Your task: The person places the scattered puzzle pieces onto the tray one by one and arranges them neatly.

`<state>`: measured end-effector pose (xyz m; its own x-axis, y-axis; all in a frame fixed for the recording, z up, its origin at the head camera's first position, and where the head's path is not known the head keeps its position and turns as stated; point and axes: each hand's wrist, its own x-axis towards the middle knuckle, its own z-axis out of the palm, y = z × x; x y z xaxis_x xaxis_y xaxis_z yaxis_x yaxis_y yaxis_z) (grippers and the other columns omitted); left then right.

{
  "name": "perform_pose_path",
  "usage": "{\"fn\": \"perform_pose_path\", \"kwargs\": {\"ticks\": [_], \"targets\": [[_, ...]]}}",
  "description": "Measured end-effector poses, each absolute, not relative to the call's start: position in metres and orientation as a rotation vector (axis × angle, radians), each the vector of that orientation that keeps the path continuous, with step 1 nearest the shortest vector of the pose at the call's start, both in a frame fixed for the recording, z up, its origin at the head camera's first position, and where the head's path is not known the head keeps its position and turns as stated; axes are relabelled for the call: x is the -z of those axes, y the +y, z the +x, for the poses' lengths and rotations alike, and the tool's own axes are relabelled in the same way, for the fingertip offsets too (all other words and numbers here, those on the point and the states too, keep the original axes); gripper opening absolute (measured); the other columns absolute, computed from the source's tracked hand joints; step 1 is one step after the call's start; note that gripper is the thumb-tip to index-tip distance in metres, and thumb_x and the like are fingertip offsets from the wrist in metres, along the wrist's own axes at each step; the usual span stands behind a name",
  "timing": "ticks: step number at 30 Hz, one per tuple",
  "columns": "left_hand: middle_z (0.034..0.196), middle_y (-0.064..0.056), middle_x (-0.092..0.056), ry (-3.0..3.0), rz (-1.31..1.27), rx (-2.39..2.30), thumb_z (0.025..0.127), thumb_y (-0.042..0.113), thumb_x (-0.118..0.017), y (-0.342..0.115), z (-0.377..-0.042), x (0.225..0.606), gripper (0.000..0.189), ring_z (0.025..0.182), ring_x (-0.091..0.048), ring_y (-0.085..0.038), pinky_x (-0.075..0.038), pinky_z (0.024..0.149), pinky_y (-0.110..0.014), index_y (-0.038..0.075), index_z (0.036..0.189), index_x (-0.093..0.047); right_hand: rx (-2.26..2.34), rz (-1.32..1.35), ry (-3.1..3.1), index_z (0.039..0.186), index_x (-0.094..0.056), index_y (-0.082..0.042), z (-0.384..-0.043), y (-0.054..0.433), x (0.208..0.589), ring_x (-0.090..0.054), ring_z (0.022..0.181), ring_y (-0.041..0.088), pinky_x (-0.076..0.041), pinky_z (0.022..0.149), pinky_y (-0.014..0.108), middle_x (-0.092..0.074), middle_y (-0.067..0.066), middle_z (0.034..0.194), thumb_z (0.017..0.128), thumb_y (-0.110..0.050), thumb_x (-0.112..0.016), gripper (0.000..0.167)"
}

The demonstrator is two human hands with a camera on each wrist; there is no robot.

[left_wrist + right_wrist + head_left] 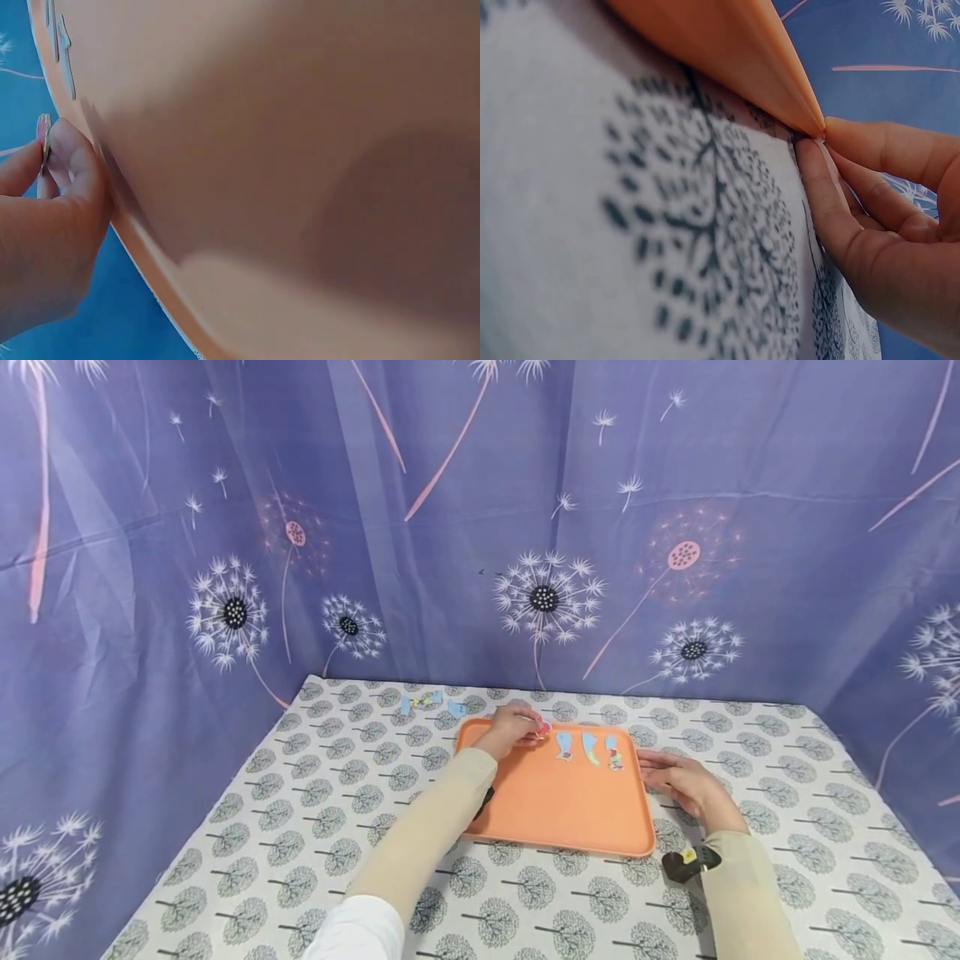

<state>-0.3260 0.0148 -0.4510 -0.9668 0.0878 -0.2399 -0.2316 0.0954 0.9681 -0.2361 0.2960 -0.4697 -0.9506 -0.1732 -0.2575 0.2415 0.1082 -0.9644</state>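
While left grip [513, 727] pinches pink piece [544, 727] | right grip [682, 781] pinches tray [562, 810] | off-tray pieces [456, 708]: head view only

L forearm sleeve [427, 827]: 1 pc., lt. beige, plain, close-fitting, ends nr. wrist. 
L upper sleeve [360, 931]: 1 pc., white, plain, adj. to beige. 
L wrist camera [485, 804]: 1 pc., blk., mostly hidden. 
R forearm sleeve [750, 893]: 1 pc., lt. beige, matches L, ends nr. wrist. 
R wrist camera [678, 867]: 1 pc., blk. body w/ blk. strap [709, 859], sm. yel. mark [688, 855].
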Motion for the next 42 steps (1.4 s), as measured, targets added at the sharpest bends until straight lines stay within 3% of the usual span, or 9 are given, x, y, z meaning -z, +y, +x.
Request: {"fn": "perform_pose_path", "kwargs": {"ticks": [13,21,29,42], "targets": [[0.087,-0.021,-0.071,2.185,-0.276,-1.864,0.082,-0.008,-0.07,0.02,-0.32,0.45,0.016,0.051,-0.061,-0.012,-0.06,0.055,-0.025,-0.006,0.098,-0.07,1.933,0.066,2.066,0.144,-0.024,0.016,-0.235,0.296,0.469,-0.062,0.094,0.004,-0.053,0.092,0.023,-0.06,0.006,0.118,0.087,0.008,-0.057,0.066],[0.081,-0.021,-0.071,2.214,-0.253,-1.845,0.079,-0.009,-0.073,0.02,-0.32,0.453,0.014,0.065,-0.071,-0.025,-0.061,0.058,-0.03,-0.009,0.092,-0.069,1.913,0.07,2.085,0.144,-0.024,0.015,-0.236,0.296,0.47,-0.061,0.095,0.004,-0.053,0.093,0.024,-0.056,0.015,0.127,0.088,0.007,-0.057,0.066],[0.081,-0.02,-0.071,2.239,-0.241,-1.847,0.077,-0.012,-0.073,0.022,-0.319,0.453,0.015,0.046,-0.059,-0.013,-0.062,0.06,-0.033,-0.01,0.091,-0.068,1.927,0.064,2.077,0.144,-0.023,0.015,-0.235,0.296,0.47,-0.062,0.095,0.004,-0.053,0.093,0.024,-0.058,0.012,0.123,0.088,0.008,-0.056,0.066],[0.076,-0.017,-0.071,2.288,-0.257,-1.813,0.075,-0.01,-0.076,0.024,-0.325,0.458,0.015,0.046,-0.06,-0.014,-0.061,0.053,-0.03,-0.008,0.089,-0.071,1.95,0.046,2.067,0.143,-0.023,0.016,-0.236,0.297,0.469,-0.063,0.095,0.005,-0.053,0.093,0.023,-0.06,0.007,0.118,0.087,0.009,-0.056,0.066]]}}
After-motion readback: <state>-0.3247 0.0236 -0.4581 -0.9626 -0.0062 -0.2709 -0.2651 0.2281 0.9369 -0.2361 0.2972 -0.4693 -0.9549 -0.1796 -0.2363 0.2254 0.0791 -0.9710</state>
